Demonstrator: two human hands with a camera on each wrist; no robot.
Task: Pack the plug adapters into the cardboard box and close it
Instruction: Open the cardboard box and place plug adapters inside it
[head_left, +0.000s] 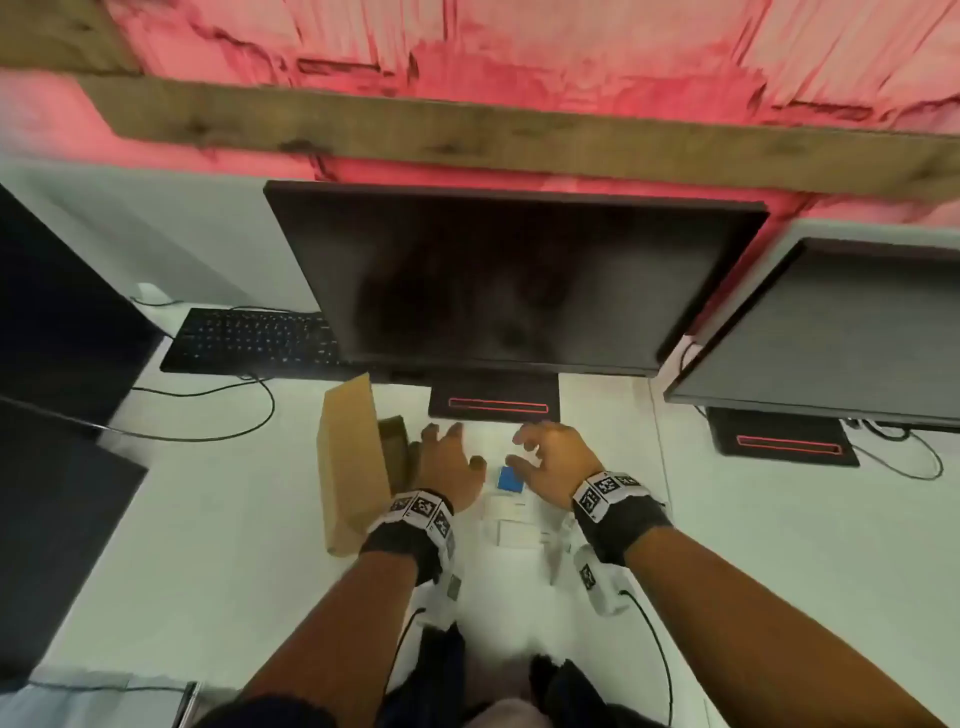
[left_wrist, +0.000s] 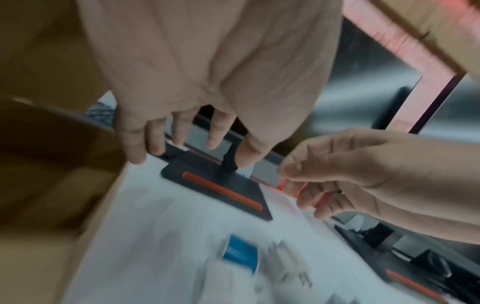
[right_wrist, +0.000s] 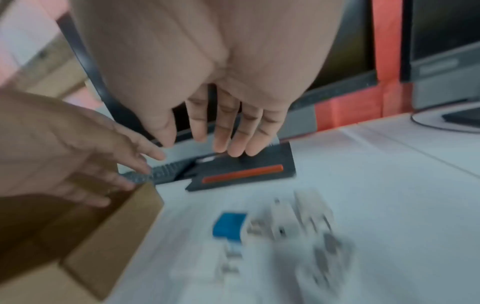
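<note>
A brown cardboard box (head_left: 353, 467) stands open on the white desk, left of centre, its lid flap raised. My left hand (head_left: 447, 462) hovers just right of the box opening, fingers spread and holding nothing. My right hand (head_left: 550, 457) hovers beside it with loosely bent fingers, also holding nothing. Below both hands lie a blue plug adapter (head_left: 508, 479) and several white adapters (head_left: 511, 522). The blue adapter (right_wrist: 230, 225) and the white adapters (right_wrist: 298, 214) appear blurred in the right wrist view. The box (left_wrist: 52, 185) fills the left of the left wrist view.
A dark monitor (head_left: 514, 280) on a black stand (head_left: 493, 402) stands right behind the hands. A keyboard (head_left: 254, 338) with a cable lies at back left. A second monitor (head_left: 841, 332) is at right, dark screens at left. Bare white desk (head_left: 779, 545) extends to the right.
</note>
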